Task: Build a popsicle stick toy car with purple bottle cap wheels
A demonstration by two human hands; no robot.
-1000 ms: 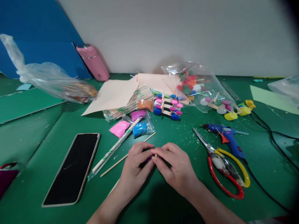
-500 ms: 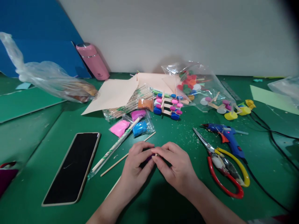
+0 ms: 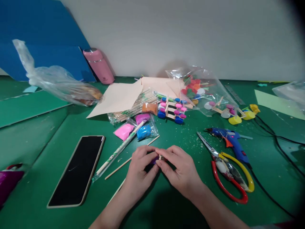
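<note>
My left hand (image 3: 141,168) and my right hand (image 3: 180,166) meet above the green table, fingertips almost together. Between them sits a small purple piece (image 3: 154,160), mostly covered by the left fingers. A pale wooden bit (image 3: 160,157) shows at the right thumb and forefinger. Fingers of both hands are closed on this small piece; its full shape is hidden. A thin wooden stick (image 3: 121,166) lies just beyond my left hand, and a second stick (image 3: 116,190) runs partly under the left wrist.
A phone (image 3: 76,171) lies at left. Scissors (image 3: 228,178) and a blue glue gun (image 3: 226,135) with its cable are at right. Behind are clay packets (image 3: 144,131), wrapped sticks (image 3: 119,152), small wheeled stick models (image 3: 171,109), a clear bag (image 3: 202,79) and a pink bottle (image 3: 100,66).
The view has shifted slightly, so things on the left appear further right. My hands stay together, with a little more of the purple piece and pale bit showing between them.
</note>
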